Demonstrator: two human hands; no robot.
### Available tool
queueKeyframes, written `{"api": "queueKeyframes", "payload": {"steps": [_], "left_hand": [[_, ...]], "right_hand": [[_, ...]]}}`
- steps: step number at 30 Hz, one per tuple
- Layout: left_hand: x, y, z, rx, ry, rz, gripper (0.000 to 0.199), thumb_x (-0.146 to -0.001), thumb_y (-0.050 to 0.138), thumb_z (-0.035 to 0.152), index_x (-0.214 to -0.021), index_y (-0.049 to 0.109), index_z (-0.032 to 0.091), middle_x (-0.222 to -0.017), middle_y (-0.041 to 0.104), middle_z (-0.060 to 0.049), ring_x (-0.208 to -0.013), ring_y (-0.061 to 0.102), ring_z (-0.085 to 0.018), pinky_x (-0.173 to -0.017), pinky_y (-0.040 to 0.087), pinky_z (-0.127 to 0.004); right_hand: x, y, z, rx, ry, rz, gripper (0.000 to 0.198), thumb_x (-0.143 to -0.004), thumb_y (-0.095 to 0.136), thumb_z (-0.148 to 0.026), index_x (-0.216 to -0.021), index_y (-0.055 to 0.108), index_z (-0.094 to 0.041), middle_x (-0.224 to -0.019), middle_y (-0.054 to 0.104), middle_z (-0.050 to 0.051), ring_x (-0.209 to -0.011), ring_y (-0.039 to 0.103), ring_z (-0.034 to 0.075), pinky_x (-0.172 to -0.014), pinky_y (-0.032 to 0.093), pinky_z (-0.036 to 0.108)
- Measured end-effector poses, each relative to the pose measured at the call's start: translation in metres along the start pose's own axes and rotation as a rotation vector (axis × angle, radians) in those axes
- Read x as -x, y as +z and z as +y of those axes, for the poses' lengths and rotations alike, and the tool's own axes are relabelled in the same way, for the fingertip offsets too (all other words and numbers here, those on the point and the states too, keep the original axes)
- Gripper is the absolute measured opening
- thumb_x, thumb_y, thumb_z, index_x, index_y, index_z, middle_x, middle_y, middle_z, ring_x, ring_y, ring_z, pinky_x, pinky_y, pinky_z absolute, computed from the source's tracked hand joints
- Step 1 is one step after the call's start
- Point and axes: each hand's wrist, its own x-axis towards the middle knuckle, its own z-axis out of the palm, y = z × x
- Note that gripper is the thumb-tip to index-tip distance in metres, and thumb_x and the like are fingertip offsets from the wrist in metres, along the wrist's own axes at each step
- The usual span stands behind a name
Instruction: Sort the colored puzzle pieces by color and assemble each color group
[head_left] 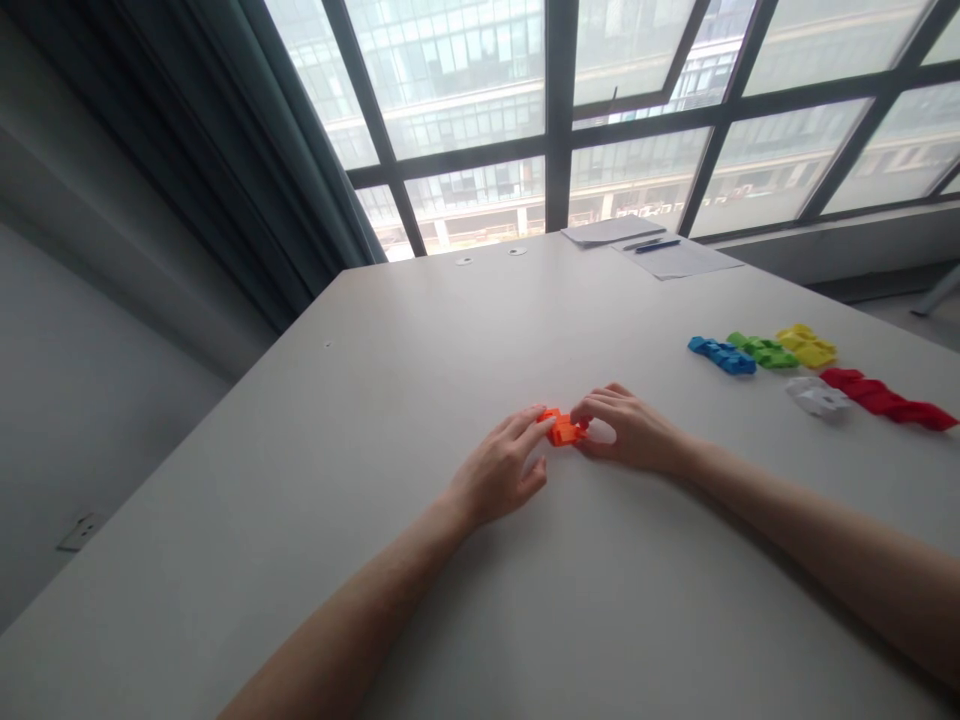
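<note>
A small group of orange folded-looking pieces (564, 428) lies on the white table between my hands. My left hand (499, 470) rests its outstretched fingertips on the left end of the orange pieces, with the thumb held apart from them. At the right end, my right hand (630, 428) has its thumb and index finger bent together in a pinch on an orange piece. The fingers partly cover both ends, so the exact number of orange pieces cannot be made out.
On the right of the table (420, 340) lie blue pieces (722, 356), green pieces (763, 350), yellow pieces (807, 346), white pieces (819, 397) and a red row (889, 398). Paper sheets (679, 260) with pens (657, 246) lie at the far edge, before windows. A dark curtain (247, 150) hangs left.
</note>
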Motion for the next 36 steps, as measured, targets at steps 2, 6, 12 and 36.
{"api": "queueKeyframes", "payload": {"steps": [2, 6, 12, 36], "left_hand": [[0.0, 0.0004, -0.0006, 0.015, -0.002, 0.007, 0.058, -0.081, 0.053, 0.008, -0.137, 0.045, 0.019, -0.143, 0.048, -0.014, -0.136, 0.042, -0.026, -0.113, 0.039, -0.047], [-0.0001, -0.0006, -0.0005, 0.047, -0.015, 0.002, 0.056, -0.08, 0.052, 0.007, -0.135, 0.047, 0.017, -0.144, 0.048, -0.014, -0.137, 0.041, -0.026, -0.114, 0.039, -0.047], [-0.0001, -0.0028, 0.0017, 0.095, -0.041, 0.013, 0.062, -0.078, 0.049, 0.005, -0.138, 0.04, 0.017, -0.142, 0.049, -0.015, -0.136, 0.043, -0.025, -0.113, 0.04, -0.047], [0.003, -0.0013, 0.0022, 0.048, -0.247, 0.171, 0.038, -0.083, 0.044, 0.009, -0.12, 0.043, 0.02, -0.116, 0.068, -0.008, -0.111, 0.061, -0.024, -0.095, 0.049, -0.043]], "right_hand": [[0.0004, 0.0013, 0.0005, -0.005, 0.019, 0.015, 0.011, -0.084, 0.06, -0.026, -0.095, 0.06, -0.024, -0.088, 0.071, 0.003, -0.081, 0.064, 0.018, -0.083, 0.042, 0.034], [0.0008, 0.0018, 0.0012, -0.021, 0.051, 0.022, 0.013, -0.087, 0.061, -0.032, -0.097, 0.061, -0.024, -0.086, 0.07, 0.002, -0.081, 0.064, 0.017, -0.084, 0.042, 0.034], [-0.0005, 0.0023, 0.0026, -0.016, 0.072, 0.012, 0.021, -0.086, 0.063, -0.036, -0.104, 0.061, -0.025, -0.101, 0.071, 0.005, -0.095, 0.064, 0.021, -0.087, 0.042, 0.037], [-0.0006, 0.0036, 0.0007, -0.055, 0.079, -0.088, 0.058, -0.084, 0.061, -0.032, -0.139, 0.043, -0.026, -0.133, 0.06, 0.009, -0.122, 0.054, 0.026, -0.103, 0.039, 0.046]]}}
